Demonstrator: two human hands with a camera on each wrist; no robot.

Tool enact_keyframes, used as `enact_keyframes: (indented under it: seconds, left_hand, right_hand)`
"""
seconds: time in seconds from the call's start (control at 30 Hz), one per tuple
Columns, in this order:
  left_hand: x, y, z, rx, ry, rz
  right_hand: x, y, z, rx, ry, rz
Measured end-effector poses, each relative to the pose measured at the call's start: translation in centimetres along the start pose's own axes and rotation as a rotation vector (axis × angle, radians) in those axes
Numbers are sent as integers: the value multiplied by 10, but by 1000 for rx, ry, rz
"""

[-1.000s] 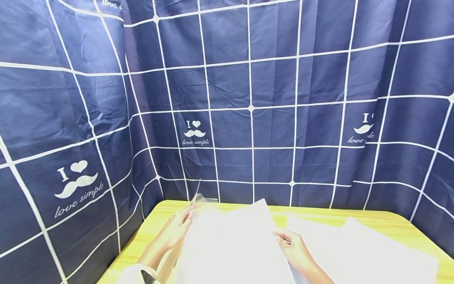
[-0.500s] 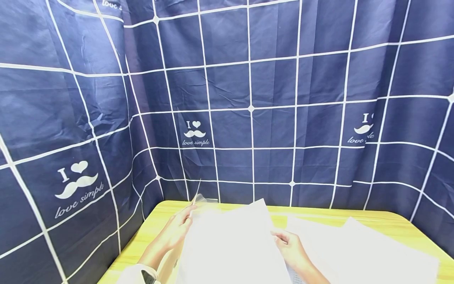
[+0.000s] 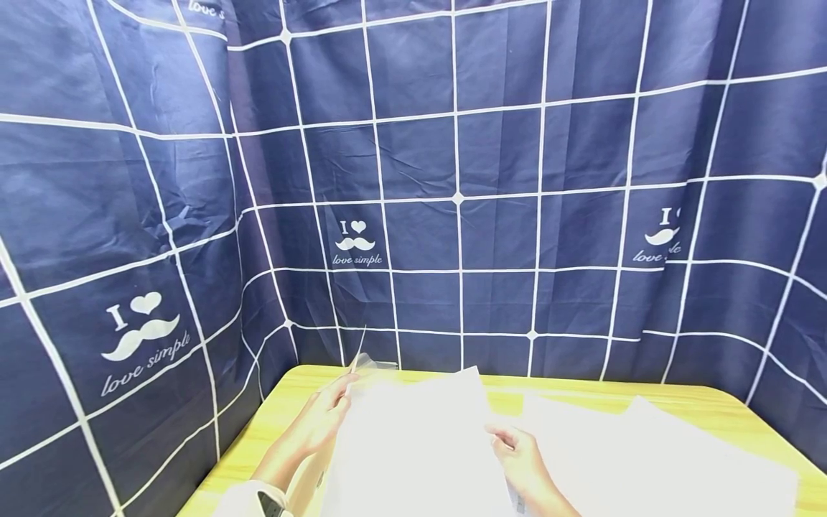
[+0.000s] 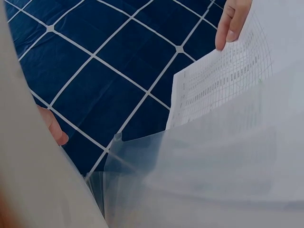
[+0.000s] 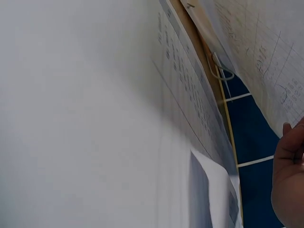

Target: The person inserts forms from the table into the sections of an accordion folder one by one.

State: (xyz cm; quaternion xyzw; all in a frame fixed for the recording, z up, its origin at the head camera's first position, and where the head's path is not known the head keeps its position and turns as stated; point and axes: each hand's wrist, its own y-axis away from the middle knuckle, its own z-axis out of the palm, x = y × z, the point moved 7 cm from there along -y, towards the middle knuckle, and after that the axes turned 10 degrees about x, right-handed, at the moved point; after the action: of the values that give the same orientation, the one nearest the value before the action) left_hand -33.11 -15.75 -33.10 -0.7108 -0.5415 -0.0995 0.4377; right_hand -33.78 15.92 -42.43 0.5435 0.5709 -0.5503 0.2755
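Observation:
My left hand (image 3: 316,420) grips the left side of a folder with clear plastic sleeves, its fingers (image 4: 56,132) showing at the edge of the pale cover (image 4: 33,156). A transparent sleeve (image 4: 213,161) spreads across the left wrist view. Behind the clear film lies part of a printed sheet (image 4: 190,97) with rows of a table. My right hand (image 3: 517,456) pinches this sheet's right edge between thumb and fingers. In the right wrist view the right hand (image 5: 289,175) is partly cut off beside the printed sheet (image 5: 280,61). Glare in the head view hides where sheet and sleeve meet.
Loose white papers (image 3: 659,452) lie on the right of the yellow wood-grain table (image 3: 581,385). In the right wrist view, a printed page (image 5: 185,76) and a curled paper edge (image 5: 216,185) show. A dark blue curtain (image 3: 497,237) with white lines stands behind the table.
My right hand has moved left toward the folder with the sheet, whose upper corner has dropped slightly. My left hand has stayed in place.

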Motion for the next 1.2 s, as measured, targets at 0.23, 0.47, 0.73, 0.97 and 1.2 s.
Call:
enact_keyframes:
  seconds: [0.23,0.47,0.73,0.97,1.2]
  left_hand:
    - [-1,1,0,-5,10,-15]
    - [-1,1,1,-11,13,-6]
    - [0,1,1,-8,25,5]
    - [0,0,1,-7,18,-3]
    - [-1,0,2,-13,19,-13]
  right_hand:
    - [2,6,7,-4,-19,39]
    - [1,10,13,-23,-49,69]
    - [0,10,16,-22,-51,69]
    - [-1,10,16,-14,-42,93]
    - [-1,8,12,2,-37,97]
